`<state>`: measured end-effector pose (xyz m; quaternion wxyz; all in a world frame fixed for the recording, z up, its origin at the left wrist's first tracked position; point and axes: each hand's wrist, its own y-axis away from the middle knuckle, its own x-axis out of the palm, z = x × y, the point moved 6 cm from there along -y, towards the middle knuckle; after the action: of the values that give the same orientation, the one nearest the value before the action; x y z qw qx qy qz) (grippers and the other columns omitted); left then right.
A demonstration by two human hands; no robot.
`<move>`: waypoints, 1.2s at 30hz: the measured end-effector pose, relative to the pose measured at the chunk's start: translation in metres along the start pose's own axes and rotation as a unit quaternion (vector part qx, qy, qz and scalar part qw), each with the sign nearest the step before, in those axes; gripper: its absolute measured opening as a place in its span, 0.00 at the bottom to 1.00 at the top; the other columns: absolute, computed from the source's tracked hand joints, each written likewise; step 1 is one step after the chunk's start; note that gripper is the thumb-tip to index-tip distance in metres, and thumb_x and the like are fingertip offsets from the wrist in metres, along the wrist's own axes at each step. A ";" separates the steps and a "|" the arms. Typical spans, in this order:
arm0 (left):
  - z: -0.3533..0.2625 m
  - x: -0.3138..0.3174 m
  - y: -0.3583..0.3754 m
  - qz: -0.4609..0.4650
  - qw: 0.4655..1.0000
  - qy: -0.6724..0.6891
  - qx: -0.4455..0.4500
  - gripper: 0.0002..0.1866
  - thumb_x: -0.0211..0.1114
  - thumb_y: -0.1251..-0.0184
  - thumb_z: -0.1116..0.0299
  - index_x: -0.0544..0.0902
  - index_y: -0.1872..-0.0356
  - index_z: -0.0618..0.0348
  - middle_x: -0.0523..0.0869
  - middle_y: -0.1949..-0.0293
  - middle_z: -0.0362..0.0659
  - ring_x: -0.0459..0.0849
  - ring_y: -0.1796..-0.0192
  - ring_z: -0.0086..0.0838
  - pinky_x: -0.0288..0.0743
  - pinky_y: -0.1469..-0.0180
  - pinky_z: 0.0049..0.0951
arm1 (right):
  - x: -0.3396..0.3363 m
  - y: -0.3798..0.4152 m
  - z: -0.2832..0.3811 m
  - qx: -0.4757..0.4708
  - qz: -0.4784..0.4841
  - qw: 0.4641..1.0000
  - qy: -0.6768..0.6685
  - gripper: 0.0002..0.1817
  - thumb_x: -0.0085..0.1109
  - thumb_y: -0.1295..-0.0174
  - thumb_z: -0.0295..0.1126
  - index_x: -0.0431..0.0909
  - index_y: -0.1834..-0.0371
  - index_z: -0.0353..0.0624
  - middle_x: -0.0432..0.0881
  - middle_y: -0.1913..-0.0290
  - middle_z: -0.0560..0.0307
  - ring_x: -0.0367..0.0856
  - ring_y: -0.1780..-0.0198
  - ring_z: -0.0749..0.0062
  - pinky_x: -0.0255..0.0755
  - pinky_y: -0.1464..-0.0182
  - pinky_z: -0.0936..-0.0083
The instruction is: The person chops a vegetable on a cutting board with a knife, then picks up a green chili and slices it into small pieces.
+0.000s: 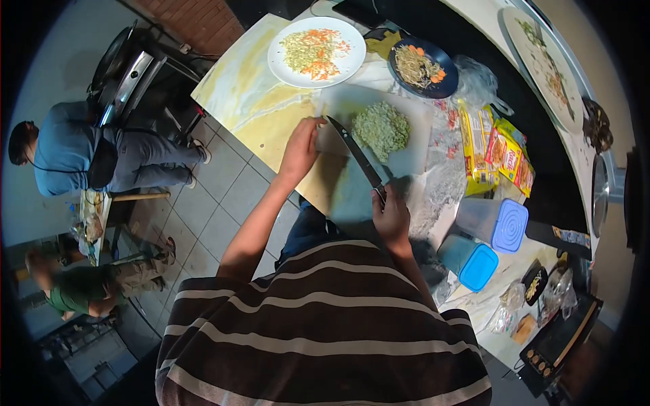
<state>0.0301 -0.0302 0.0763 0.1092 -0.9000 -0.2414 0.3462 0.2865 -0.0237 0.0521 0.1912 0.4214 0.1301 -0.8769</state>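
Observation:
A dark-bladed knife slants over a pale cutting board. My right hand is wrapped round its handle. Near the blade's tip, at the board's left edge, is my left hand, its fingers drawn together; whether anything small is between them cannot be made out. Finely chopped pale green vegetable lies heaped on the board, just right of the blade. Beyond the board, a white plate carries shredded green and orange vegetables.
A dark bowl of food, yellow packets and two lidded plastic containers line the right side. A large oval dish sits on the upper shelf. Two people stand at the left.

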 end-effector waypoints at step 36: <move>0.067 0.035 -0.030 0.168 0.943 0.256 -0.129 0.12 0.65 0.33 0.76 0.78 0.50 0.62 0.86 0.61 0.42 0.86 0.56 0.23 0.78 0.50 0.24 | 0.021 0.008 0.029 0.192 0.043 0.968 -0.158 0.21 0.46 0.25 0.46 0.76 0.61 0.36 0.80 0.72 0.35 0.80 0.67 0.36 0.72 0.65 0.55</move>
<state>-0.0035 0.0154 0.0177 -0.0097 -0.9921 -0.0934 0.0833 0.2586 -0.0472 0.0526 0.1622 0.3117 -0.0911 -0.9318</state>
